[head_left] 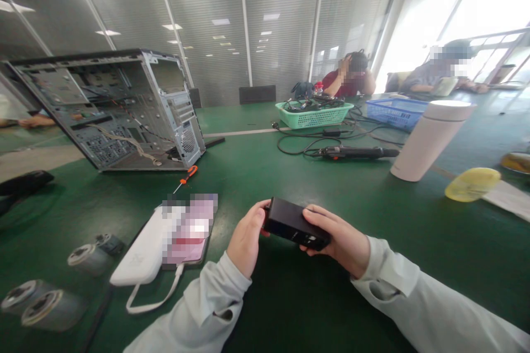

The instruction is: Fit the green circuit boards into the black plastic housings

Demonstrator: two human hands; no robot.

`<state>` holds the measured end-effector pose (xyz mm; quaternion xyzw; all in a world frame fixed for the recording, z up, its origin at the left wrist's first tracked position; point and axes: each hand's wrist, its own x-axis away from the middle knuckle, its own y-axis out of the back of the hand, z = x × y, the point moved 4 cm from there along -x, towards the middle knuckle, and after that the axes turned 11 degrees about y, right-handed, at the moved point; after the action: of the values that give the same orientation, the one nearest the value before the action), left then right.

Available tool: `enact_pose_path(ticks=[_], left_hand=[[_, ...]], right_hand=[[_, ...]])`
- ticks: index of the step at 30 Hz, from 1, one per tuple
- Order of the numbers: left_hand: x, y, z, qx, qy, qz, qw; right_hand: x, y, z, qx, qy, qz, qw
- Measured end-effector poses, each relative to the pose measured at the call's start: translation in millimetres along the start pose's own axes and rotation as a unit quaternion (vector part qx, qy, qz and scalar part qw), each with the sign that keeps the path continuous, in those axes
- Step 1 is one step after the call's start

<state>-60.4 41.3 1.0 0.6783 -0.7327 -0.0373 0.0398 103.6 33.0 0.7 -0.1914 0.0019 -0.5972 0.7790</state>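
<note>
A black rectangular box (293, 222) is held between my two hands above the green table (248, 171). My left hand (247, 235) grips its left end, where a small reddish part shows by the fingers. Around the right end my right hand (337, 234) is closed, thumb on top and fingers underneath. To the left of my hands lie a white power bank (143, 251) and a phone (194, 231), joined by a short white cable (155, 306).
An open computer case (132, 110) stands back left, an orange-handled screwdriver (188, 175) beside it. Metal cylinders (53, 309) lie front left. Further right are a green basket (314, 116), an electric screwdriver (351, 153), a blue basket (393, 113) and a bottle (428, 140). People sit behind.
</note>
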Motion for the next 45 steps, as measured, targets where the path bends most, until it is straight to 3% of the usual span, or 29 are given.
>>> enact_pose_path(ticks=[3, 7, 13, 17, 22, 29, 38, 41, 45], left_hand=[[1, -0.7, -4, -0.025, -0.016, -0.008, 1.000], [4, -5.0, -10, -0.058, -0.045, 0.005, 0.997], [5, -9.7, -11, -0.056, -0.060, 0.036, 0.996], [5, -10.1, -11, -0.070, -0.053, 0.054, 0.995], [3, -7.1, -13, -0.090, -0.051, 0.040, 0.994], [4, -3.3, -18, -0.132, -0.093, -0.016, 0.987], [11, -3.2, -26, -0.185, -0.150, -0.050, 0.970], [13, -3.8, -29, -0.233, -0.183, -0.055, 0.953], [17, -7.5, -33, -0.343, -0.253, -0.053, 0.903]], right_hand=[[-1, 5, 7, 0.154, 0.173, 0.056, 0.971], [3, 9, 16, 0.312, 0.351, 0.068, 0.880], [6, 17, 28, 0.438, 0.438, 0.007, 0.785], [8, 17, 32, 0.501, 0.463, 0.011, 0.731], [12, 12, 36, 0.528, 0.474, 0.020, 0.704], [9, 12, 35, 0.540, 0.452, 0.017, 0.709], [11, 10, 35, 0.558, 0.463, 0.021, 0.688], [12, 8, 35, 0.570, 0.465, 0.022, 0.677], [15, 5, 34, 0.578, 0.477, 0.025, 0.662]])
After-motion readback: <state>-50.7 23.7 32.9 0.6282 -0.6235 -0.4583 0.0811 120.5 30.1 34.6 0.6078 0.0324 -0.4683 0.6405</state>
